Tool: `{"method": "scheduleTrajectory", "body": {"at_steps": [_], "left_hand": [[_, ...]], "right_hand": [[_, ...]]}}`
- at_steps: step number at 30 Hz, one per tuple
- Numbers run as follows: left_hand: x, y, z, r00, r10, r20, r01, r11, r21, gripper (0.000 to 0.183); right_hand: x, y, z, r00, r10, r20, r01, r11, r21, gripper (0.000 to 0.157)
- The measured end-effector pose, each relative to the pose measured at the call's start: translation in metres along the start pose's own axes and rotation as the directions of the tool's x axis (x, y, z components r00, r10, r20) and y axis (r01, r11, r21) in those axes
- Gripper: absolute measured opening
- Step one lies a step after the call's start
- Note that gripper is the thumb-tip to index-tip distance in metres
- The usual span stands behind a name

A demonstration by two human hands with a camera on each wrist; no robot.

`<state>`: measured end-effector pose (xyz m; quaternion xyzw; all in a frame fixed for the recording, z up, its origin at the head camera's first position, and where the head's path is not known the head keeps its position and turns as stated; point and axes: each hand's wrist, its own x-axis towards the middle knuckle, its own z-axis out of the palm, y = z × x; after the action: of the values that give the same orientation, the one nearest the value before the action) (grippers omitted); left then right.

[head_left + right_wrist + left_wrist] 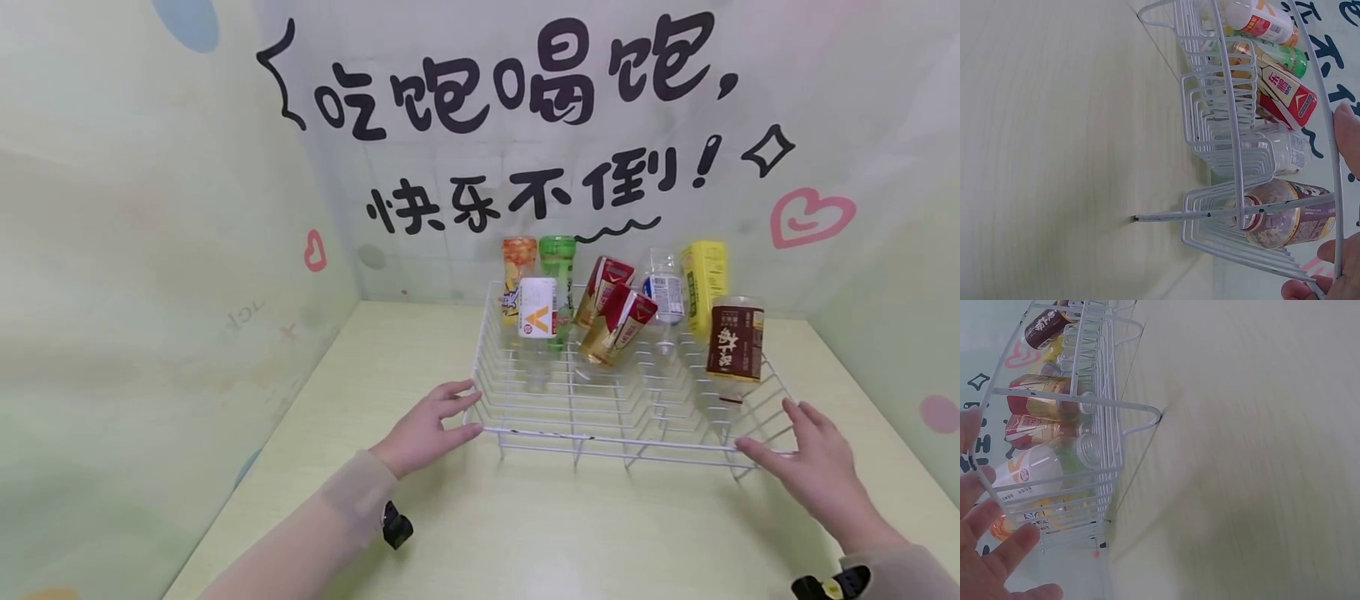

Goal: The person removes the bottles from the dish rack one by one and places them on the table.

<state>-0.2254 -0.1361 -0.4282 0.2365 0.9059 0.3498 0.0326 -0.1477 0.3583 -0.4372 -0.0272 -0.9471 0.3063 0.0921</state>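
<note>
A white wire rack (570,436) stands on the table, with several upside-down bottles along its back and right side. My left hand (431,427) is at its front left corner, thumb by the front rim. In the left wrist view its fingers (1013,553) are spread and nearly straight beside the wires. At the front right corner, my right hand (821,457) holds the rim, thumb on the front bar and fingertips (1329,250) bent around the side wire. Nearest to it in the rack is a brown-labelled bottle (737,342).
Also in the rack are an orange bottle (517,258), a green bottle (557,258), a white-labelled bottle (537,308), two red-and-gold containers (618,325), a clear blue-labelled bottle (664,296) and a yellow carton (705,283). Behind stands a wall (442,267) with black lettering.
</note>
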Motion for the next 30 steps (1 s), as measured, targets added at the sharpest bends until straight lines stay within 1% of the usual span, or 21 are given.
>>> {"method": "scheduleTrajectory", "body": {"at_steps": [4,8,10,15,23,30], "left_hand": [[-0.004,-0.006,-0.006,1.000,-0.018,-0.002,0.018,1.000,-0.005,0.062],[-0.007,-0.011,-0.013,0.999,-0.050,0.005,0.050,0.999,-0.002,0.063],[-0.009,-0.013,-0.016,0.998,-0.057,0.007,0.057,0.998,0.007,0.064],[-0.012,-0.019,-0.024,0.998,-0.064,0.014,0.064,0.998,0.012,0.065],[-0.017,-0.028,-0.032,0.998,-0.069,0.016,0.069,0.997,-0.017,0.065],[-0.020,-0.033,-0.038,0.995,-0.096,0.029,0.097,0.994,-0.043,0.066]], "right_hand": [[0.002,-0.008,0.005,1.000,-0.003,0.000,0.003,1.000,0.001,0.100],[0.002,-0.015,0.010,1.000,0.009,0.013,-0.010,1.000,0.016,0.103],[0.002,-0.018,0.012,1.000,0.013,0.019,-0.013,1.000,0.021,0.104],[0.001,-0.026,0.017,1.000,-0.009,0.012,0.008,1.000,0.012,0.105],[-0.003,-0.033,0.019,1.000,-0.016,0.023,0.016,0.999,0.031,0.107],[-0.004,-0.037,0.017,0.998,-0.048,0.036,0.048,0.999,0.015,0.104]]}}
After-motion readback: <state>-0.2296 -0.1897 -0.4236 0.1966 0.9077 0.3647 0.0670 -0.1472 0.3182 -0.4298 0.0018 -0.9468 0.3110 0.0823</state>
